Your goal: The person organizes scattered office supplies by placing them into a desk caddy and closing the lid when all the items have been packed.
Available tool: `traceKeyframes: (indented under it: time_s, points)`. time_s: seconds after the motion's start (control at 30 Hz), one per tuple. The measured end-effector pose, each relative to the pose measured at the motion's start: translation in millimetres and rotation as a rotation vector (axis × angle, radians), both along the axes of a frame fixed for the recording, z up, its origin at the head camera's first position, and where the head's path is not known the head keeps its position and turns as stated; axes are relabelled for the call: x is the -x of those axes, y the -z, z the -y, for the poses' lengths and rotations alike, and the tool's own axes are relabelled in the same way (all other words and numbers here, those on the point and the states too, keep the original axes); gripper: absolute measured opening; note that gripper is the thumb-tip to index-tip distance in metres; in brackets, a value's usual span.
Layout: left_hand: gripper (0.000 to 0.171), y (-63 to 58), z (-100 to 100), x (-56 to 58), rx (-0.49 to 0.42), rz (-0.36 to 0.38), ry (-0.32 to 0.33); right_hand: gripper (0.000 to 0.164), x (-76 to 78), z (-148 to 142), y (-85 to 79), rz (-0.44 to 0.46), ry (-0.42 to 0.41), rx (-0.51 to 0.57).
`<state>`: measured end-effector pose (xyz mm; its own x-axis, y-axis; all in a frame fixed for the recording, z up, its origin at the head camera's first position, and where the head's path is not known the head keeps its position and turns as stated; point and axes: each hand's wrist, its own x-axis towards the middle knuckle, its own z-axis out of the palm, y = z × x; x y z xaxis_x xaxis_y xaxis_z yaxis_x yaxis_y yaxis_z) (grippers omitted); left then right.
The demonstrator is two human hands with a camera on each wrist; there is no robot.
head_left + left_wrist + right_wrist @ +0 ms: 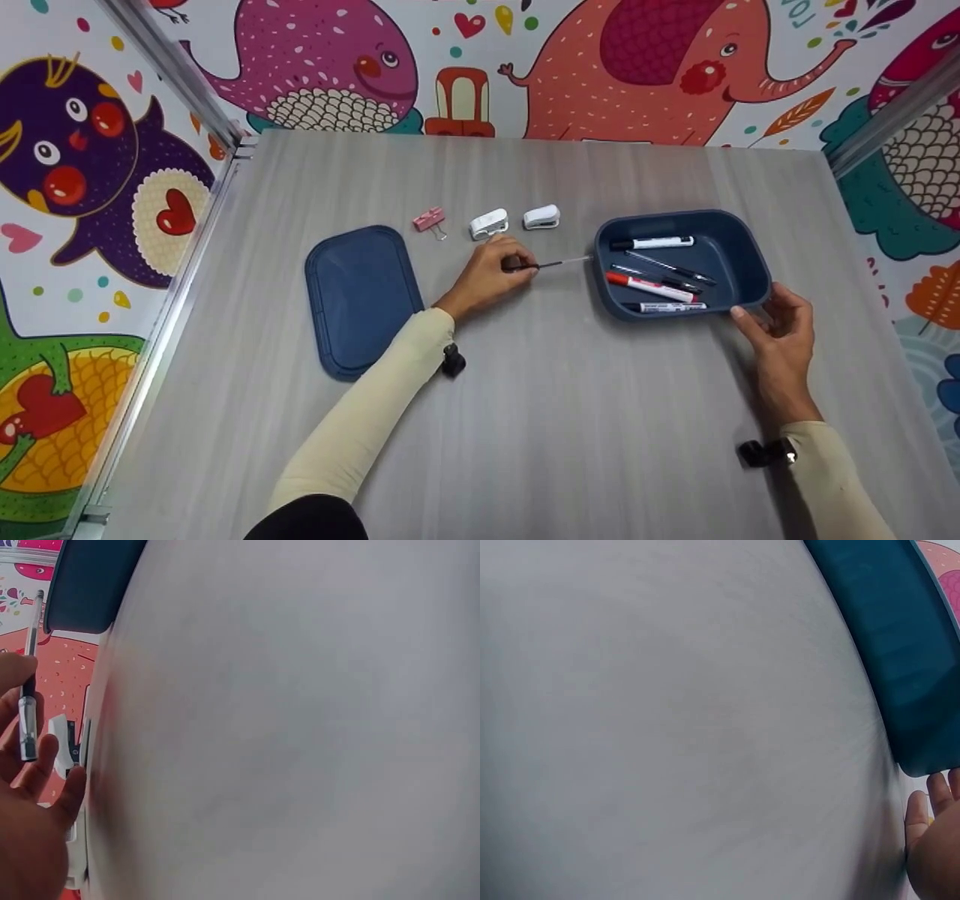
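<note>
**Pinching a clear pen [551, 264], aimed at the blue box [739, 262] toward 3 o'clock**

Taking 12 o'clock as the far wall in the head view: grips the clear pen between thumb and fingers of the left hand [486, 277], dark part in the grasp, clear end outward. Runs lengthwise along the 9-to-3 o'clock line, leaning a touch toward 2, straight at the 9 o'clock wall of the blue box. Ends just beside that rim; cannot tell whether touching. Turns, by judgement, on this one gap between pen end and rim, with the left hand as the nearer one.

Reaches in with the left forearm from 7 o'clock, fingers toward 3. Clasps the box's 4 o'clock corner with the right hand [785, 349], thumb at the near wall, fingers round the end, forearm angled from 5 o'clock.

Shows pens and a red-and-white marker [652, 286] inside the box, over the right half of the desk [562, 420]. Shows also, around the left hand, a blue lid [364, 300] between 8 and 9 o'clock, a pink binder clip [429, 218] between 10 and 11, and a white clip [489, 223] at 12.
</note>
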<state>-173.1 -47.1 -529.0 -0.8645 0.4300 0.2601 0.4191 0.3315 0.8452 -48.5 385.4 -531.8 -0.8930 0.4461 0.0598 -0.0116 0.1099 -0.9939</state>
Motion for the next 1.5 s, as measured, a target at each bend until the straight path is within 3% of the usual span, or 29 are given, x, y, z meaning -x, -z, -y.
traceKeyframes:
  time_s: [0.5, 0.97, 1.5]
  points:
    - [0.010, -6.2, -27, 3.7, -0.076, -0.068, -0.003, 0.069, -2.1, -1, 2.3, 0.016, -0.006, 0.017]
    - [0.009, -15.6, -51, 5.6, -0.148, -0.034, 0.029, 0.069, -1.7, 0, 2.7, 0.054, -0.002, -0.007]
    - [0.010, -22.9, -65, 6.3, -0.140, -0.048, 0.026, 0.069, -1.9, -1, 2.1, 0.040, -0.003, -0.008]
